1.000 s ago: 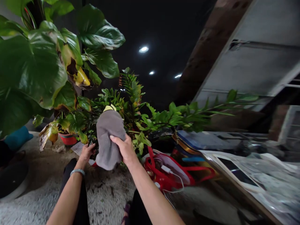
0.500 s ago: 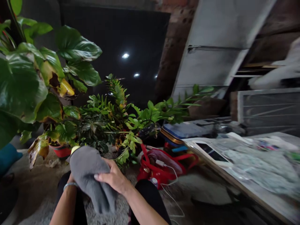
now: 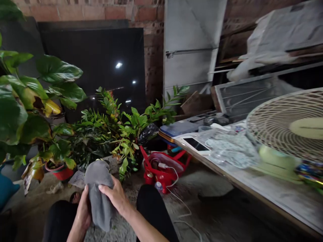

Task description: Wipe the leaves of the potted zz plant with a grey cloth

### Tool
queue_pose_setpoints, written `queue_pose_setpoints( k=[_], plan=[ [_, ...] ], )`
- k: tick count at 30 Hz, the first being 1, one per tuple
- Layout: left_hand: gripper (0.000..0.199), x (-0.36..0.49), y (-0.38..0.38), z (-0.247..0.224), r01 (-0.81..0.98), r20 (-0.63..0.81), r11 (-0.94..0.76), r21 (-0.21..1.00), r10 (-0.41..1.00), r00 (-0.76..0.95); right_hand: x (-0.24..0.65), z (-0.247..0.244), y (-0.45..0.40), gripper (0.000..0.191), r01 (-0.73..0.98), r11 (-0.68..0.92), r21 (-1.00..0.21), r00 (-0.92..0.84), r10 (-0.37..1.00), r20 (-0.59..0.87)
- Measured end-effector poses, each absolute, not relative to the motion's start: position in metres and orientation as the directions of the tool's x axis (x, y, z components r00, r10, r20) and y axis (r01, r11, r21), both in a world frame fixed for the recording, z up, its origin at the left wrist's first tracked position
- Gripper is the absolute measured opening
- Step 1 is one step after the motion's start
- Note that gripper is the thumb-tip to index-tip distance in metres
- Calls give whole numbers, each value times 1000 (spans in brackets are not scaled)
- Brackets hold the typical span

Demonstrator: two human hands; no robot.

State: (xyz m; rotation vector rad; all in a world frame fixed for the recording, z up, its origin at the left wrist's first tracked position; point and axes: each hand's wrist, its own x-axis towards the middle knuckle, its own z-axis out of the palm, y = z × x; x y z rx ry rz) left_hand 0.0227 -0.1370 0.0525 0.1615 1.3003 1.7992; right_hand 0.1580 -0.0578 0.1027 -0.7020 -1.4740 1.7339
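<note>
A soft grey plush fabric piece [image 3: 99, 201] with a rounded top hangs between both hands, over my lap. I cannot tell exactly what kind of item it is. My left hand [image 3: 84, 211] grips its left edge, thumb up along the side and fingers mostly hidden behind. On the right side, my right hand [image 3: 116, 195] is closed on the cloth, its thumb pressed on the front face. Lengthwise folds run down the lower part.
Potted plants [image 3: 101, 131] stand ahead and to the left, one in a red pot [image 3: 60, 172]. A red bag [image 3: 158, 179] with a white cable [image 3: 185, 205] sits on the floor. At right, a table [image 3: 227, 171] bears a phone [image 3: 196, 144], plastic-wrapped cloth and a fan [image 3: 290, 124].
My view has swung right and levelled, bringing the fan in. The grey piece is turned and narrower, its yellow edge out of sight. My left hand has come from behind it to its left edge.
</note>
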Motion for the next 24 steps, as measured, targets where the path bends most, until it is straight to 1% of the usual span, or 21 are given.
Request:
queue_pose_setpoints(
  k=[2, 5, 8, 10, 14, 18, 22, 24],
  plan=[
    [52, 42, -144, 67, -582, -384, -31, 812, 723, -574, 164, 108, -65, 45, -201, -30, -979, -600, 794, 99],
    [57, 58, -152, 82, -531, -336, -57, 846, 715, -613, 174, 112, -75, 41, -219, -7, -976, -613, 779, 132],
    [59, 68, -158, 87, -497, -288, -101, 862, 709, -644, 183, 113, -85, 36, -242, 24, -970, -620, 765, 174],
    [60, 74, -161, 87, -494, -280, -100, 864, 721, -634, 188, 111, -91, 34, -244, 39, -969, -617, 765, 186],
    [59, 79, -169, 82, -495, -278, -82, 865, 742, -610, 193, 102, -101, 28, -253, 29, -967, -638, 747, 189],
    [61, 77, -178, 86, -518, -283, -85, 851, 756, -590, 194, 97, -110, 28, -270, -12, -963, -626, 761, 166],
    [54, 78, -182, 96, -554, -311, -71, 830, 765, -564, 198, 101, -116, 28, -262, -13, -965, -638, 753, 163],
    [54, 81, -182, 101, -554, -304, -79, 829, 768, -564, 200, 101, -116, 28, -262, -36, -965, -635, 759, 144]
  ],
)
